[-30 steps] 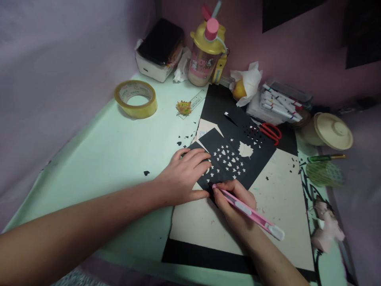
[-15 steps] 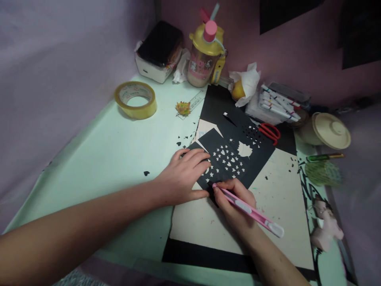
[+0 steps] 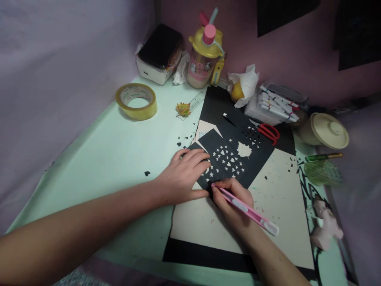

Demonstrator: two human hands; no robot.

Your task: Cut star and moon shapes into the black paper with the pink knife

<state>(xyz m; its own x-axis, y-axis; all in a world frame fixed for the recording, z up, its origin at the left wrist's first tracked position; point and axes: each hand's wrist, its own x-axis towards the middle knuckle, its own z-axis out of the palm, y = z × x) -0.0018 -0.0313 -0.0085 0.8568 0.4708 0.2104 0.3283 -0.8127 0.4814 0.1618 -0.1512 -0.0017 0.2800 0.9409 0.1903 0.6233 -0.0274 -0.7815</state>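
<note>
My left hand (image 3: 186, 174) lies flat with fingers stretched over the left side of a black paper sheet (image 3: 262, 157). The sheet has many small star and heart cut-outs and one larger leaf-shaped hole. In my right hand (image 3: 236, 200) is a pink utility knife (image 3: 250, 212), held like a pen. Its tip end meets the sheet's near edge, close to my left thumb; the blade itself is too small to make out. Under the sheet lies a pale board (image 3: 279, 222) on larger black paper (image 3: 208, 254).
Red-handled scissors (image 3: 269, 133) lie at the sheet's far right. A tape roll (image 3: 137, 102), a dry leaf (image 3: 183, 109) and paper scraps are on the pale green table (image 3: 119, 147). Behind stand a yellow-lidded cup (image 3: 202, 59), a box of markers (image 3: 275, 105) and a lidded pot (image 3: 323, 129).
The knife and my right hand have shifted slightly left at the sheet's near edge. My left hand stays in place. The view has moved a little.
</note>
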